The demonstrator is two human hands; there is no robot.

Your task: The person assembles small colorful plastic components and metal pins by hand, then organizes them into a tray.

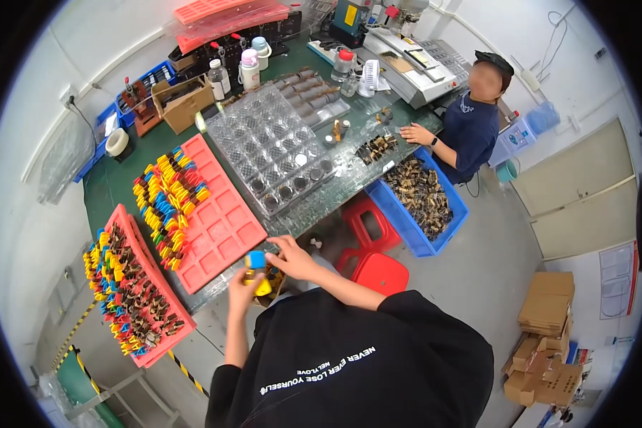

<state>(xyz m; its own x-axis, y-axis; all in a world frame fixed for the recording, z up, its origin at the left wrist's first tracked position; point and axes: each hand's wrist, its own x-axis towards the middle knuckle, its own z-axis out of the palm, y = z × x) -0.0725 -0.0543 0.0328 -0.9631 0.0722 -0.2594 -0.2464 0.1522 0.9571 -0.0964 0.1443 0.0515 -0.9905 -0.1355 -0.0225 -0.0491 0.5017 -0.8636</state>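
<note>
Near the table's front edge, my left hand (241, 288) is closed on a yellow plastic piece (263, 287). A blue plastic piece (255, 260) shows just above its fingertips; which fingers support it is hard to see. My right hand (292, 258) is beside the blue piece, its fingers apart and stretched toward it. Below the hands is a partly hidden container (277, 284) with small yellow and dark items. To the left, a red tray (225, 222) with square pockets carries rows of yellow, blue and red plastic pieces (165, 203).
A second red tray (182, 322) at left holds coloured pieces with brown parts. Clear plastic trays (264, 135) lie on the green table (214, 289). A co-worker (471, 121) sits right, by a blue crate (424, 246) of small metal parts. Red stools (379, 274) stand below the table edge.
</note>
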